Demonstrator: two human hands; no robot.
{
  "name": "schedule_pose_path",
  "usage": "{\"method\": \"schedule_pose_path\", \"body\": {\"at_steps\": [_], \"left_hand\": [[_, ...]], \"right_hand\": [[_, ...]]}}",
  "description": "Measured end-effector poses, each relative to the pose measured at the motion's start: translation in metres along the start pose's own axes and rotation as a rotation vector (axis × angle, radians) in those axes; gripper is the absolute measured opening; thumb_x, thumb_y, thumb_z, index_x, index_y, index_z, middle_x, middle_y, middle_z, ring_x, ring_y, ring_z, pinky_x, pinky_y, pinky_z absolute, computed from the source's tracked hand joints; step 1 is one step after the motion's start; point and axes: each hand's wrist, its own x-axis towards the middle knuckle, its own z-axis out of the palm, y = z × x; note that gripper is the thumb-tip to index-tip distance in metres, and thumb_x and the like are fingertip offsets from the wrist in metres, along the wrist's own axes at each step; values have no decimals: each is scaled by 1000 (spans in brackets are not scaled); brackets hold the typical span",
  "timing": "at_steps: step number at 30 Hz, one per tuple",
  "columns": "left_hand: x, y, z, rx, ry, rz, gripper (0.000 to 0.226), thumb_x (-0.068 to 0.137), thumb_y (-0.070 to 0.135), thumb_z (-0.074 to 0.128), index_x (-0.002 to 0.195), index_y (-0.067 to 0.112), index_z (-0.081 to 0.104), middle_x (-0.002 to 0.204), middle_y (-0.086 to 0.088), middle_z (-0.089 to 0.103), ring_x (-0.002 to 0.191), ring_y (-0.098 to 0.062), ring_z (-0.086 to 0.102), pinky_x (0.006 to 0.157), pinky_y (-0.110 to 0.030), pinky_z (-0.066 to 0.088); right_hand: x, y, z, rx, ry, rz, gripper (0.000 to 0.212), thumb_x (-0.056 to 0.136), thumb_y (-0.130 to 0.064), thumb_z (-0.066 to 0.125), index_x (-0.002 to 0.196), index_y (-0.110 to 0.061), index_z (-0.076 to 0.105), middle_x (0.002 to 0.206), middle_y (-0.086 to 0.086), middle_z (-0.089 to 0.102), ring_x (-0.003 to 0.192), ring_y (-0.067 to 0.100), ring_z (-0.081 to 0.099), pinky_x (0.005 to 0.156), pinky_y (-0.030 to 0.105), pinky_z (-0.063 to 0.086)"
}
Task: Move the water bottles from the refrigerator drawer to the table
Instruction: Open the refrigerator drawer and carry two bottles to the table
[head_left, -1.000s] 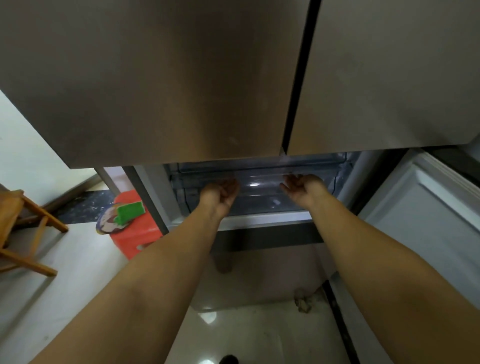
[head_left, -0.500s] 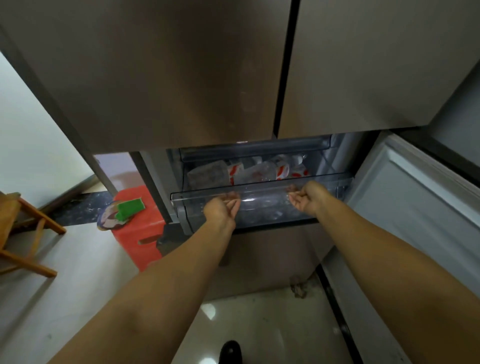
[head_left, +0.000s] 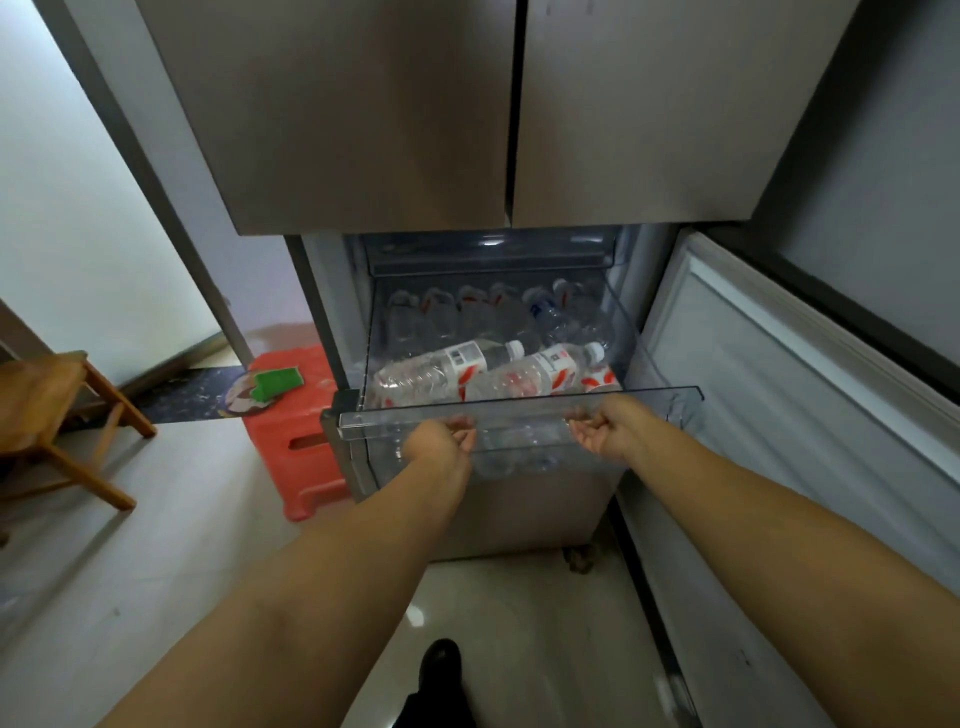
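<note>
Your left hand curls its fingers under the drawer lip, gripping it. Just behind that lip, the left bottle lies on its side, cap pointing right, touching the right bottle; more stand in rows further back. They look full, so expect weight, and the thin ribbed plastic will likely dent and may be slick with cold. Grab round the labelled waist, not the cap. Your right hand likewise hooks the lip, fingers curled.
</note>
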Motion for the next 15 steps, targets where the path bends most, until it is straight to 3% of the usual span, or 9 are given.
{"method": "schedule_pose_path", "body": {"at_steps": [4, 7, 9, 11, 13, 15], "left_hand": [[-7, 3, -8, 1, -14, 27, 30, 97, -4, 31, 76, -1, 52, 76, -15, 56, 63, -15, 55, 86, -30, 54], [-6, 3, -9, 16, -13, 21, 29, 96, -5, 32, 78, -2, 54, 77, -15, 58, 67, -17, 59, 95, -31, 52], [-7, 3, -10, 28, -17, 4, 25, 96, -5, 34, 83, -4, 55, 77, -16, 59, 65, -16, 59, 94, -30, 52], [-7, 7, -11, 56, -22, -24, 23, 97, -3, 36, 86, -6, 56, 77, -16, 60, 66, -15, 59, 93, -29, 53], [-5, 10, -12, 128, -44, -96, 22, 98, -2, 37, 87, -5, 56, 79, -15, 59, 70, -18, 61, 83, -28, 57], [-10, 12, -9, 335, -164, -248, 19, 96, -1, 36, 88, 0, 53, 82, -14, 57, 74, -23, 59, 66, -34, 59]], "right_hand": [[-14, 8, -2, 19, -20, -24, 29, 95, 9, 21, 90, 3, 49, 85, 16, 55, 71, 20, 55, 60, 27, 48], [-19, 7, -2, 44, -31, -21, 28, 95, 10, 22, 101, 4, 49, 101, 19, 56, 76, 22, 57, 66, 28, 51], [-21, 6, -2, 58, -36, -11, 36, 95, 11, 22, 120, 4, 47, 112, 20, 53, 94, 24, 61, 80, 29, 51], [-21, 3, -1, 61, -30, -4, 40, 95, 12, 23, 128, 5, 44, 111, 20, 55, 118, 27, 58, 87, 32, 49], [-20, 0, 0, 49, -15, 12, 33, 96, 10, 25, 121, 4, 47, 104, 21, 57, 119, 30, 57, 88, 35, 51], [-17, -2, -1, -40, 2, 51, 20, 98, 5, 29, 102, 5, 49, 108, 24, 59, 111, 33, 63, 89, 39, 53]]}}
